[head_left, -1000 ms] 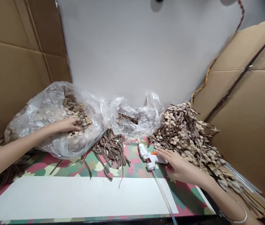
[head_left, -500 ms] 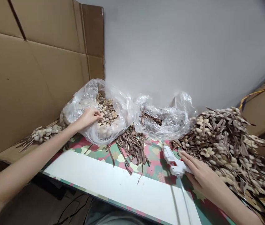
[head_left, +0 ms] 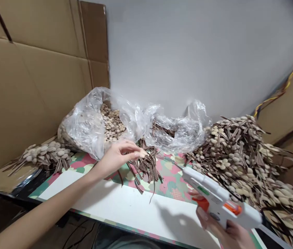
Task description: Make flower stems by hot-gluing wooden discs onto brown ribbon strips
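Observation:
My left hand [head_left: 120, 155] is above the near side of the table, its thumb and fingertips pinched on a small pale piece [head_left: 143, 153], in front of a heap of brown strips [head_left: 150, 167]. In my right hand [head_left: 221, 224] is a white glue gun [head_left: 213, 193] with an orange trigger, its nozzle pointing left toward the strips. Behind my left hand stands a clear plastic bag [head_left: 89, 121] of flat beige pieces [head_left: 112, 126].
Another clear bag [head_left: 188, 135] holds brown strips. A large pile of beige clusters with strips [head_left: 242, 162] lies right, a smaller bunch [head_left: 45, 154] left. A white board [head_left: 136, 207] runs along the front edge. Cardboard [head_left: 45, 69] stands at left.
My left hand has moved from the bag of beige pieces to the right and nearer, with a piece in its fingers. My right hand has lifted the glue gun and turned it leftward.

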A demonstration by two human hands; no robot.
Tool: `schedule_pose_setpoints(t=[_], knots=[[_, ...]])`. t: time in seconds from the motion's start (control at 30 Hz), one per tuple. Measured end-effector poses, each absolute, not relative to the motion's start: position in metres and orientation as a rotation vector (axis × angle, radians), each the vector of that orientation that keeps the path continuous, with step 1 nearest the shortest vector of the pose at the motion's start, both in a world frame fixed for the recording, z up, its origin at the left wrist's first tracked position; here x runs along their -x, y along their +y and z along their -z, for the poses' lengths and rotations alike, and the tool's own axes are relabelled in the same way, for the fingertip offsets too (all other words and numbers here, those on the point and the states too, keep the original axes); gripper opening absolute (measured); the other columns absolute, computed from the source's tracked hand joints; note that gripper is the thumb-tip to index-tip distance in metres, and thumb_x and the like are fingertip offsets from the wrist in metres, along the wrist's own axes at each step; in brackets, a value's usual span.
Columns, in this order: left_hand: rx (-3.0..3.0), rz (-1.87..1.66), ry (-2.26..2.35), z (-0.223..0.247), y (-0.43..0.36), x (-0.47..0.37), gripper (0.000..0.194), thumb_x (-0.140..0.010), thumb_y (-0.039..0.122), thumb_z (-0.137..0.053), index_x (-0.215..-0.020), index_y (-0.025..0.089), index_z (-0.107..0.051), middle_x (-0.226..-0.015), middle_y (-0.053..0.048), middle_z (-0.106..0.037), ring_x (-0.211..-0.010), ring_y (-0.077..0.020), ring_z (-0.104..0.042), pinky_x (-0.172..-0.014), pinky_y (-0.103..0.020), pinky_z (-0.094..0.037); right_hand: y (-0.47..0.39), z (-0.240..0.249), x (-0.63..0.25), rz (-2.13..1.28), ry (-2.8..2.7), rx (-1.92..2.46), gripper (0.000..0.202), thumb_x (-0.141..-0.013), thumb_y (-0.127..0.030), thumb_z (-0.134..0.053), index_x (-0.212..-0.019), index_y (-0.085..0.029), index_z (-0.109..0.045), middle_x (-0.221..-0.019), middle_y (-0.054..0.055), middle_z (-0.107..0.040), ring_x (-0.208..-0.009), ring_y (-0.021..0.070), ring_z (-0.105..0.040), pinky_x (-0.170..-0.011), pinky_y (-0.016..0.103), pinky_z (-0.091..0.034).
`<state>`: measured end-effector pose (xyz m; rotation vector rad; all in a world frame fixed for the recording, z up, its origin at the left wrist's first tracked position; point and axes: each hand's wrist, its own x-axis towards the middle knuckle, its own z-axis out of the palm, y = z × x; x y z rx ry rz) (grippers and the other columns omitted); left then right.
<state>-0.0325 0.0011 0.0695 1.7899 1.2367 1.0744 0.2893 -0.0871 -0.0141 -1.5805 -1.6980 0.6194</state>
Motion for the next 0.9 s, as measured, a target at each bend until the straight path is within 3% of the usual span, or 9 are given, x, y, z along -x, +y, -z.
schedule_pose_setpoints(t=[0.07, 0.2, 0.37, 0.43, 0.57, 0.7, 0.9], knots=[[-1.804, -0.93, 1.176, -0.058, 0.009, 0.02, 0.023, -0.073, 0.034, -0.061, -0.086, 0.017, -0.07, -0.107, -0.009, -0.06, -0.088, -0.0193, -0.061, -0.073, -0.027, -0.051, -0.086, 0.015, -0.27, -0.745, -1.616, 1.543, 0.03, -0.079, -0.043, -0.053, -0.092, -0.019, -0.067, -0.083, 0.005, -0.07, -0.066, 0.0208, -0.064, -0.059, 0.024, -0.053], [-1.728, -0.76, 1.154, -0.032, 0.022, 0.009, 0.02, -0.069, 0.031, -0.065, -0.078, 0.015, -0.072, -0.115, -0.011, -0.059, -0.097, -0.0226, -0.06, -0.08, -0.027, -0.048, -0.086, 0.017, -0.249, -0.865, -1.54, 1.583, 0.027, -0.078, -0.043, -0.055, -0.084, -0.017, -0.062, -0.064, 0.002, -0.058, -0.063, 0.0162, -0.053, -0.057, 0.021, -0.048], [-1.414, -0.765, 1.029, -0.014, 0.02, 0.005, 0.025, -0.073, 0.036, -0.062, -0.077, 0.011, -0.066, -0.088, -0.012, -0.07, -0.083, -0.0209, -0.066, -0.077, -0.031, -0.05, -0.09, 0.02, -0.244, -1.022, -1.462, 1.505, 0.03, -0.078, -0.042, -0.054, -0.092, -0.017, -0.062, -0.06, -0.001, -0.049, -0.055, 0.0132, -0.044, -0.05, 0.023, -0.043], [-1.321, -0.815, 1.024, -0.013, 0.018, 0.004, 0.025, -0.07, 0.033, -0.067, -0.084, 0.012, -0.062, -0.081, -0.009, -0.07, -0.078, -0.0196, -0.067, -0.074, -0.031, -0.051, -0.089, 0.02, -0.244, -1.026, -1.451, 1.508, 0.03, -0.076, -0.042, -0.057, -0.09, -0.017, -0.063, -0.06, 0.0, -0.051, -0.055, 0.0138, -0.046, -0.051, 0.023, -0.043], [-1.213, -0.89, 1.033, -0.015, 0.015, 0.003, 0.045, -0.066, 0.026, -0.071, -0.107, 0.016, -0.054, -0.084, -0.005, -0.068, -0.076, -0.0182, -0.067, -0.071, -0.031, -0.053, -0.087, 0.018, -0.245, -0.972, -1.522, 1.587, 0.029, -0.074, -0.042, -0.058, -0.087, -0.016, -0.066, -0.061, 0.003, -0.06, -0.055, 0.0165, -0.053, -0.049, 0.023, -0.046], [-1.274, -0.831, 1.097, -0.014, 0.012, 0.001, 0.023, -0.07, 0.03, -0.067, -0.083, 0.011, -0.064, -0.081, -0.008, -0.07, -0.079, -0.0176, -0.066, -0.075, -0.026, -0.052, -0.087, 0.014, -0.241, -0.91, -1.58, 1.544, 0.024, -0.072, -0.036, -0.061, -0.086, -0.018, -0.067, -0.083, 0.006, -0.069, -0.074, 0.0205, -0.063, -0.064, 0.022, -0.051], [-1.36, -0.82, 1.01, -0.004, 0.01, -0.001, 0.027, -0.075, 0.038, -0.06, -0.085, 0.013, -0.061, -0.073, -0.005, -0.065, -0.058, -0.0152, -0.061, -0.046, -0.025, -0.053, -0.087, 0.013, -0.232, -0.916, -1.554, 1.661, 0.027, -0.071, -0.038, -0.062, -0.086, -0.016, -0.067, -0.082, 0.006, -0.07, -0.073, 0.0215, -0.064, -0.061, 0.022, -0.052]])
